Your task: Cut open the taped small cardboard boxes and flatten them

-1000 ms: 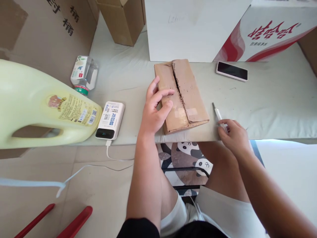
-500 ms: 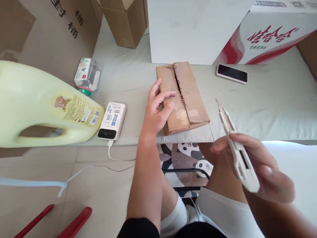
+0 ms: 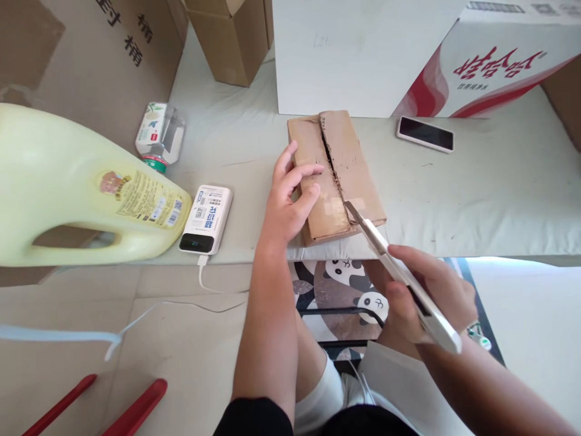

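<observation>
The right hand (image 3: 441, 292) grips a utility knife (image 3: 402, 272), blade tip at the slit seam of a cardboard box (image 3: 347, 166); the left hand (image 3: 289, 206) rests with loosely spread fingers on its left flap; the box lies just inside the near edge of the cloth-covered surface (image 3: 481, 194), which stretches rightward toward a phone (image 3: 425, 134); its long axis runs away from the person, leaning left; the knife points forward-left, lengthwise diagonal.

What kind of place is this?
Maybe a room at home, though I can't be sure: a phone lies on a cloth-covered surface, and a yellow jug and a white box are there too.
</observation>
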Demonstrator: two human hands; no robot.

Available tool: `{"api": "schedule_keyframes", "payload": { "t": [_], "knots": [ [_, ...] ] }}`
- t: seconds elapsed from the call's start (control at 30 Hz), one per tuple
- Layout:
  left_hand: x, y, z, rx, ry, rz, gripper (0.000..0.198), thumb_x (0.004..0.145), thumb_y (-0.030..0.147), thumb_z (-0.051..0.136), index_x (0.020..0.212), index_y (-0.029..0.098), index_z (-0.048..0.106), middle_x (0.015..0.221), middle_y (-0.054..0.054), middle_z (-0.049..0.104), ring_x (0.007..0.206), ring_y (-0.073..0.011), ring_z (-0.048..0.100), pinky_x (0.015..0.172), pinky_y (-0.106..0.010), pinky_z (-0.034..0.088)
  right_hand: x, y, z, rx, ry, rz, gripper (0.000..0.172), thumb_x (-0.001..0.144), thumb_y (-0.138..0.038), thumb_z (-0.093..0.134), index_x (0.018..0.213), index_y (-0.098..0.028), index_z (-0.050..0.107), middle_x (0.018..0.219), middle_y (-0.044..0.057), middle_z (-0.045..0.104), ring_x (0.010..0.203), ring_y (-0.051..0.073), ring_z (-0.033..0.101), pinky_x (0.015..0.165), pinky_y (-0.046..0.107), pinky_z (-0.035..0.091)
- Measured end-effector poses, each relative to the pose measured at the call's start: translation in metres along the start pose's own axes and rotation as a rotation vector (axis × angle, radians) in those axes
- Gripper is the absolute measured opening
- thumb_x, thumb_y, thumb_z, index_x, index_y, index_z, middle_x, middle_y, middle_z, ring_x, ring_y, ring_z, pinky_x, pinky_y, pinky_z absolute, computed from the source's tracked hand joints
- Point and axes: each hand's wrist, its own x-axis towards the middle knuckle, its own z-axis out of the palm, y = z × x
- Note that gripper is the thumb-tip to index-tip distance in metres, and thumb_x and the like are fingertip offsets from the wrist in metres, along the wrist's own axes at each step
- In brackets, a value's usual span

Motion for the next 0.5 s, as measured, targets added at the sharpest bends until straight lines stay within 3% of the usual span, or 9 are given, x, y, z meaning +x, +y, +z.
{"api": "schedule_keyframes", "payload": {
  "t": [0.07, 0.17, 0.33, 0.5],
  "knots": [
    [0.000, 0.001, 0.001, -0.004, 0.000, 0.000, 0.040, 0.094, 0.061, 0.057, 0.114, 0.030, 0.071, 0.171, -0.003, 0.031, 0.156, -0.0364, 0.034, 0.123, -0.056, 0.041, 0.008, -0.004, 0.004, -0.053, 0.037, -0.122, 0.040, 0.086, -0.017, 0.060, 0.123, -0.027, 0.068, 0.071, -0.001, 0.066, 0.051, 0.014, 0.055, 0.046, 0.030, 0.047],
    [0.001, 0.003, 0.002, 0.000, 0.004, 0.012, 0.039, 0.094, 0.062, 0.057, 0.112, 0.030, 0.071, 0.170, -0.002, 0.033, 0.157, -0.0365, 0.031, 0.126, -0.057, 0.036, 0.017, -0.007, 0.005, -0.103, -0.042, -0.166, 0.037, 0.083, -0.011, 0.058, 0.116, -0.026, 0.068, 0.062, -0.003, 0.062, 0.048, 0.014, 0.056, 0.043, 0.029, 0.046],
    [0.002, 0.005, 0.005, 0.014, 0.003, 0.015, 0.040, 0.094, 0.062, 0.057, 0.112, 0.030, 0.072, 0.169, -0.003, 0.034, 0.158, -0.0354, 0.030, 0.129, -0.057, 0.031, 0.022, -0.016, 0.003, -0.162, -0.068, -0.106, 0.027, 0.085, -0.012, 0.056, 0.108, -0.024, 0.065, 0.065, -0.003, 0.067, 0.050, 0.013, 0.061, 0.047, 0.027, 0.052],
    [0.001, 0.003, 0.007, 0.012, 0.009, 0.016, 0.041, 0.094, 0.064, 0.056, 0.112, 0.031, 0.072, 0.169, -0.003, 0.033, 0.157, -0.0360, 0.032, 0.127, -0.058, 0.034, 0.035, -0.025, 0.012, -0.202, -0.083, 0.002, 0.019, 0.086, -0.016, 0.055, 0.101, -0.023, 0.066, 0.058, -0.006, 0.062, 0.041, 0.010, 0.052, 0.041, 0.024, 0.047]
  ]
}}
